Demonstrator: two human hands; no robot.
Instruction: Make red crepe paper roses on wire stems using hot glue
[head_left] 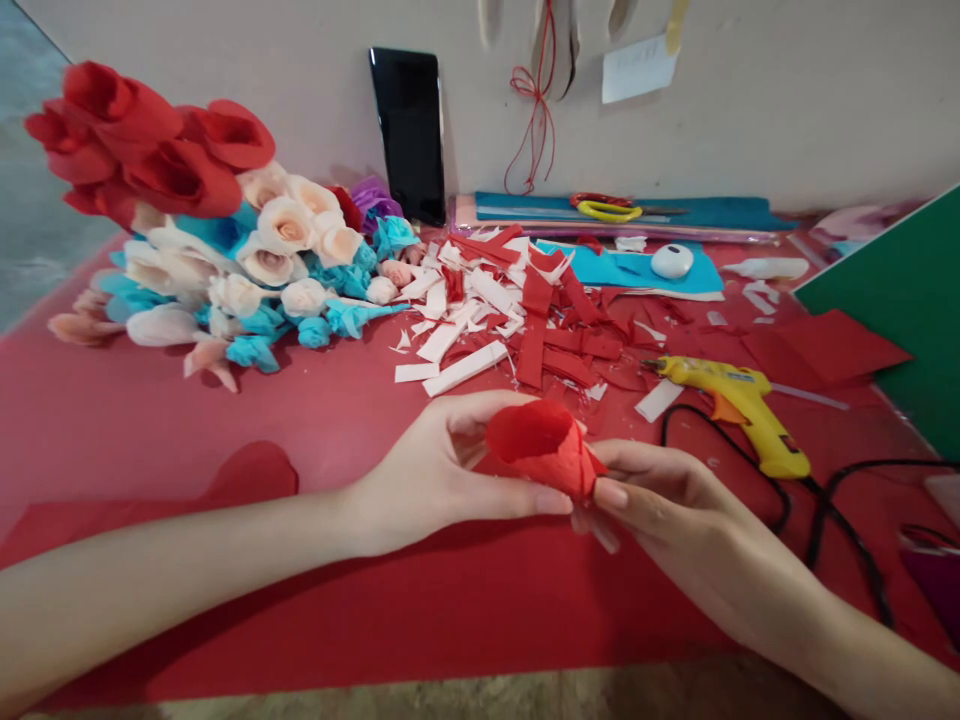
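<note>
Both hands hold a red paper flower [551, 440], rolled into a cup with its hollow opening facing up and toward the left. My left hand [457, 470] wraps round its left side, thumb along the lower front. At the right edge, my right hand [667, 505] pinches the paper's base between thumb and fingers. A pale, thin piece shows below the flower, partly hidden. Left of my left hand, a rounded red paper petal [255, 472] lies on the red table surface [337, 620].
Finished red paper flowers [180, 175] and white roses [289, 225] are heaped at the left. Paper scraps [480, 300] cover the middle. A yellow glue gun [739, 400] with a black cord [821, 530] lies right. Behind are scissors [607, 208] and a leaning phone [409, 135].
</note>
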